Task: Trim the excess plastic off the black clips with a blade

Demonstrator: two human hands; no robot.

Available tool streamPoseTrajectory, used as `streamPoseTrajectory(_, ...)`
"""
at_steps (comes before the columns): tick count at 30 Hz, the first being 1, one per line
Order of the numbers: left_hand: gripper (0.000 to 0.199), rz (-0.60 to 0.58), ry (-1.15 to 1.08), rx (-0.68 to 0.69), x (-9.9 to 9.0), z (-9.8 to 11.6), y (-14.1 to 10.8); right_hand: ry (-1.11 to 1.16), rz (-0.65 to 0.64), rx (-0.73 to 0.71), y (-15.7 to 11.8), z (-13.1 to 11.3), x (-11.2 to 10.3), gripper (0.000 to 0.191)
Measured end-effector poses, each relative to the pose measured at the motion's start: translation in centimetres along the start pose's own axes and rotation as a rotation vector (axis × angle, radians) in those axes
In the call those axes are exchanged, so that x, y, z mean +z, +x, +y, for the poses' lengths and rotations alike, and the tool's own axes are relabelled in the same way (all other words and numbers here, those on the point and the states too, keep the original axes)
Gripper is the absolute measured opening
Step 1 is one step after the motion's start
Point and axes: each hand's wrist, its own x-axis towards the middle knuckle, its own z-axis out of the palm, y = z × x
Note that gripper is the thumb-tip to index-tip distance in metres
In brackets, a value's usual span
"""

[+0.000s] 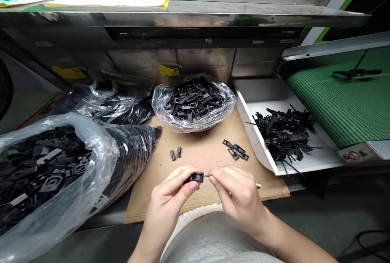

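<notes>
Between its thumb and fingers my left hand point(172, 192) holds a small black plastic part point(196, 177). Close on its right, my right hand point(236, 188) pinches a thin dark pin-like piece point(207, 175) whose tip is at the part's right end; whether it touches is too small to tell. Both hands are over the front of a cardboard sheet point(198, 145). Two small black pieces point(173, 155) lie on the cardboard beyond my left hand. Several flat black clips point(239, 149) lie in a loose group beyond my right hand.
An open plastic bag point(195, 123) of black clips stands at the back. Large bags of black parts point(131, 145) fill the left. On the right, a white tray point(256, 145) holds spiky black pieces beside a green conveyor belt point(344, 96). A metal shelf point(213, 9) crosses above.
</notes>
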Motion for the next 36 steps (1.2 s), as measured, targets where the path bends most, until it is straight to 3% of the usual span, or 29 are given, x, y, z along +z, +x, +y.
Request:
streamPoseTrajectory(8,0.012,0.073,-0.063,-0.061,0.5,0.7,-0.4,-0.069,0.048,-0.053,-0.1,0.0,0.1,0.015)
streamPoseTrajectory(13,0.012,0.098,-0.06,-0.079,0.5,0.8,-0.5,-0.039,0.008,-0.029,0.1,-0.3,0.1,0.015)
streamPoseTrajectory(16,0.013,0.095,-0.047,-0.089,0.3,0.7,-0.7,0.018,-0.074,0.049,0.3,-0.5,-0.3,0.017)
streamPoseTrajectory(22,0.018,0.054,-0.048,-0.017,0.2,1.0,-0.7,0.349,-0.339,0.239,1.4,-0.6,-1.6,0.022)
streamPoseTrajectory(29,0.023,-0.007,-0.087,0.041,0.2,1.0,-0.5,0.506,-0.339,0.305,1.3,-1.2,-1.9,0.021)
streamPoseTrajectory(36,0.024,-0.042,-0.061,0.085,0.2,1.1,-0.2,0.458,-0.26,0.29,1.2,-1.1,-1.9,0.02)
